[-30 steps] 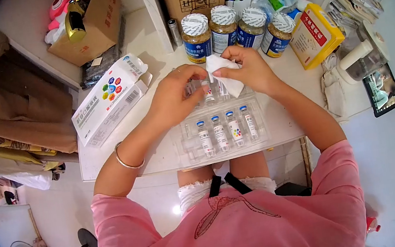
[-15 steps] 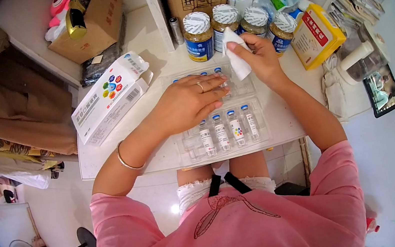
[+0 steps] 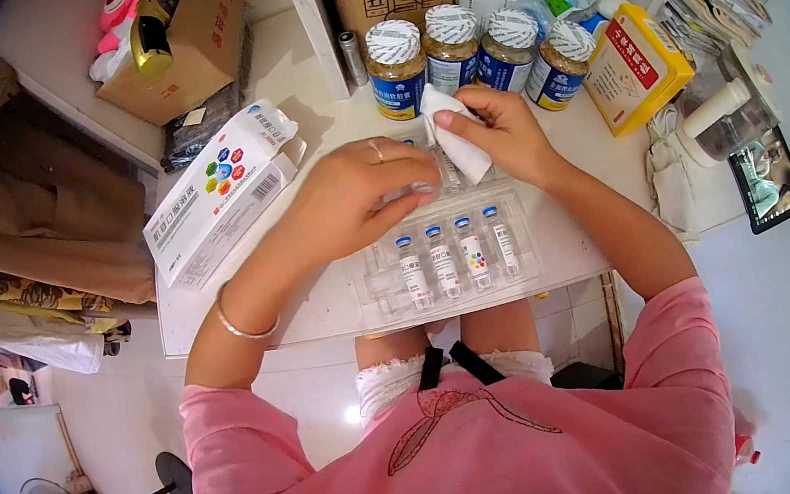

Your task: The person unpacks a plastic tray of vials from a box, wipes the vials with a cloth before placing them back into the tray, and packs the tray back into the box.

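My right hand (image 3: 509,135) pinches a folded white tissue (image 3: 461,144) over the far clear plastic tray, covering part of a vial there. My left hand (image 3: 356,200), with a ring and a bangle, reaches over the same tray from the left. Its fingers are bent, with a gap between thumb and forefinger, and they hide most of the vials beneath. In the near clear tray (image 3: 527,247), several small glass vials (image 3: 444,265) with blue caps and white labels lie side by side.
A white carton (image 3: 221,196) with an opened end lies at the left. Several supplement jars (image 3: 397,80) with patterned lids line the back, beside a yellow medicine box (image 3: 635,70). A clear pitcher (image 3: 733,103) and a tablet (image 3: 767,183) are at the right.
My left hand has drawn back leftward and its outstretched fingers have bent. My right hand has shifted left and down with the tissue, closer to the vials in the far tray.
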Demonstrator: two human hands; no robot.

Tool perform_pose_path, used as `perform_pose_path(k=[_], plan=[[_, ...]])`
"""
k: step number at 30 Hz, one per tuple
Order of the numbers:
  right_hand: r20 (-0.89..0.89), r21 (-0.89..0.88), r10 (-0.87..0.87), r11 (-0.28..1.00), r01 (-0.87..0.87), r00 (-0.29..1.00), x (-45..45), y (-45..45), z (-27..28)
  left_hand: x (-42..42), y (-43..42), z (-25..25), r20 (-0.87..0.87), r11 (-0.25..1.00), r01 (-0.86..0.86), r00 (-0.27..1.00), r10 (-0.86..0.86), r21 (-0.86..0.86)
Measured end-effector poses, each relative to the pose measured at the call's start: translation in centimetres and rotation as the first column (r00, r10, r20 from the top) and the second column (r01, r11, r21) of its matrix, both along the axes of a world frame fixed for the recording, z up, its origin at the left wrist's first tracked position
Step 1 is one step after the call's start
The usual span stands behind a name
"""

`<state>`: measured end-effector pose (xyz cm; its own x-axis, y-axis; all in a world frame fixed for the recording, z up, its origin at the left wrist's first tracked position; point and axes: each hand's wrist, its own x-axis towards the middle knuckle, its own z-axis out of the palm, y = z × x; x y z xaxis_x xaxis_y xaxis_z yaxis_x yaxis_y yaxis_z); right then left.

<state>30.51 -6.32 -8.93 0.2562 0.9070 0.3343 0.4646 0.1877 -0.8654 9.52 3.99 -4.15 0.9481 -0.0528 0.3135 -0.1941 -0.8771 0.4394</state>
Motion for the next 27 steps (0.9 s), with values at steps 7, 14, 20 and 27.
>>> perform_pose_path(k=[7, 14, 20, 27], plan=[[0.151, 0.022, 0.022, 0.999, -0.026, 0.988, -4.4, -2.8, 2.3, -1.5, -0.7, 1.1, -0.301, 0.978, 0.208, 0.932, -0.204, -0.018], [0.157, -0.127, 0.124, 0.986, -0.104, 0.980, -6.1, -3.3, 2.2, -1.5, -1.2, 1.0, -0.360, 0.982, 0.175, 0.922, -0.141, 0.063], [0.202, -0.127, 0.103, 0.989, -0.078, 0.974, -6.1, -3.1, 1.5, -1.1, -0.7, 1.6, -0.376, 0.979, 0.202, 0.906, -0.193, -0.016], [0.429, -0.008, 0.071, 0.997, -0.074, 0.901, -6.3, -3.2, 0.6, -1.5, 0.1, 2.5, -0.259, 0.983, 0.183, 0.948, -0.182, -0.019]])
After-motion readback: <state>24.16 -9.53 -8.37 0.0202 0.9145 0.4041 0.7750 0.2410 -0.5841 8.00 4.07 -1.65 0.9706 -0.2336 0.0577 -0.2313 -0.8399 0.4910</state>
